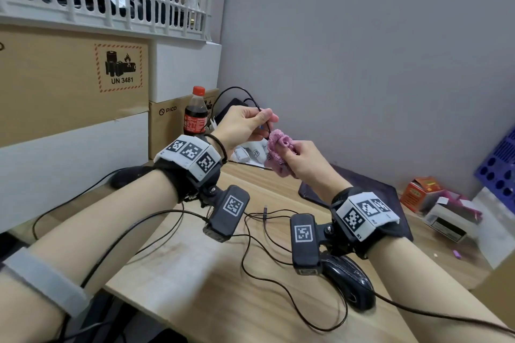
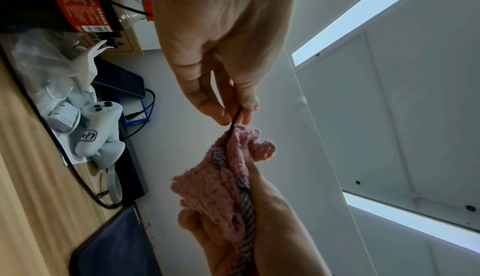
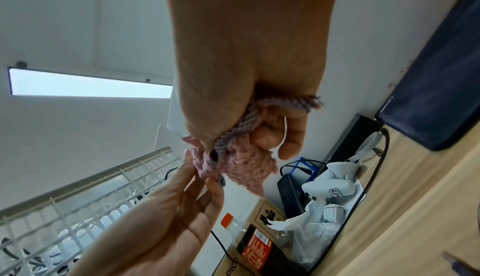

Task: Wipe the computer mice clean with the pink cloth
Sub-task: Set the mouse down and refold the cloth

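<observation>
My left hand (image 1: 264, 120) is raised over the desk and pinches a thin black mouse cable (image 1: 237, 89) between thumb and fingertips. Just below it, my right hand (image 1: 289, 153) grips the bunched pink cloth (image 1: 278, 147), which is wrapped around the same cable. The left wrist view shows the cable (image 2: 235, 120) running from my left hand (image 2: 237, 116) down into the cloth (image 2: 215, 177). In the right wrist view my right hand (image 3: 259, 136) clutches the cloth (image 3: 246, 163). A black mouse (image 1: 351, 284) lies on the wooden desk (image 1: 195, 273) below my right wrist. Another dark mouse (image 1: 128, 175) sits behind my left wrist.
Loose black cables and a USB plug (image 1: 265, 207) sprawl across the desk. A cola bottle (image 1: 196, 111), cardboard boxes (image 1: 72, 83) and white controllers (image 1: 248, 152) stand at the back. A dark sleeve (image 1: 370, 189), an orange box (image 1: 420, 192) and a blue rack (image 1: 498, 164) lie to the right.
</observation>
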The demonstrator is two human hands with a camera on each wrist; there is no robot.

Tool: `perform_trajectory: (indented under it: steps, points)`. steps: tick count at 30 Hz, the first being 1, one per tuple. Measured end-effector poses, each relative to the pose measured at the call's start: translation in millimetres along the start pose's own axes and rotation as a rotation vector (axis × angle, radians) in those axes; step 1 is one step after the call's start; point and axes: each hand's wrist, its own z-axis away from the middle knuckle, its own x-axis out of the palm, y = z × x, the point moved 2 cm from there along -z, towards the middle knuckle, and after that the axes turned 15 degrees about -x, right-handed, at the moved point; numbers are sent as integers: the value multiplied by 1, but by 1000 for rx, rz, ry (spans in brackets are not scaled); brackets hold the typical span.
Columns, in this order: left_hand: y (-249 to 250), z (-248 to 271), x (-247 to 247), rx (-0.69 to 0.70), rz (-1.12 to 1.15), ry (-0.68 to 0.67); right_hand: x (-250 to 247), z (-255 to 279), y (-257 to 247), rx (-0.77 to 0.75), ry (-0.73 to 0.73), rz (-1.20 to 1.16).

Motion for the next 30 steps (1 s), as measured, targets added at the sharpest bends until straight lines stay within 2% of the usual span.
perform_trajectory:
  steps: [4,8,10,13,16,20,22,24,26,28,30]
  points:
    - [-4,0,-10,-21,-24,17,5,-3,12,-47,-16,120]
    - [-16,1,-8,-57,132,41,10,-5,5,-3,-25,237]
    - [-26,0,-7,-112,198,9,13,-7,2,17,-27,225]
    - [-38,3,-8,-179,165,-103,15,-4,5,45,-59,167]
    - [-45,1,-11,-164,178,-79,19,2,8,30,-114,112]
    - [-45,-5,-20,-133,185,0,21,4,10,85,-42,164]
    - [-40,-9,-37,-131,233,57,20,11,14,121,-53,190]
    - [-33,-13,-54,-112,240,89,15,21,23,191,-25,109]
    - [-27,-14,-64,-75,183,101,8,26,33,263,76,-35]
    - [-25,-14,-65,-52,139,109,3,25,33,283,146,-71]
    - [-26,-14,-62,-43,120,121,2,19,26,264,142,-74]
